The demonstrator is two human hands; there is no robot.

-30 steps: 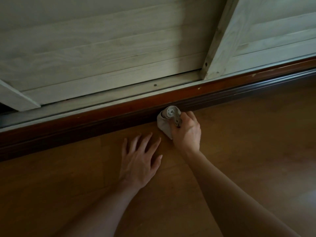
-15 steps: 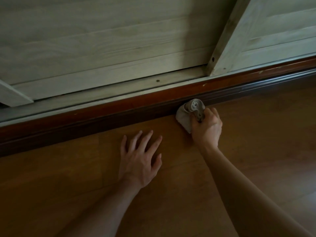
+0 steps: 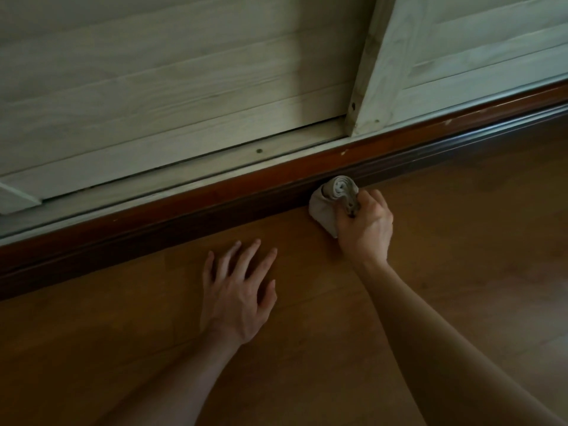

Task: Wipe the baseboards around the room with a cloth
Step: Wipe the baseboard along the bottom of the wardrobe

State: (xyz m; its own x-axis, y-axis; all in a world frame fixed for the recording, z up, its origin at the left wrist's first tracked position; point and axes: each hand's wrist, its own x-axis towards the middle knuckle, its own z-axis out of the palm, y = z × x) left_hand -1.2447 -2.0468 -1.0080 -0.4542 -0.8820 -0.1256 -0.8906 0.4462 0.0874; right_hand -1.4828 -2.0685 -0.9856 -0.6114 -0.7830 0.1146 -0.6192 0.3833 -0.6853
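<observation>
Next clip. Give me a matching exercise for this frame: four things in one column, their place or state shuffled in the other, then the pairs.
1 left hand
2 right hand
3 cloth
4 baseboard

A reddish-brown, below the pale panels
B bunched up against the baseboard
C resting on the floor, fingers spread
D gripping the cloth

Pairs: 1-C, 2-D, 3-B, 4-A

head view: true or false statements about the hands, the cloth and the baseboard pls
1. The right hand grips a bunched cloth. True.
2. The cloth lies spread flat on the floor, well away from the baseboard. False: it is bunched up and sits against the baseboard's lower part.
3. The left hand rests on the floor with its fingers spread. True.
4. The left hand holds a second cloth. False: it holds nothing.
5. The baseboard is white. False: it is dark reddish-brown.
</observation>
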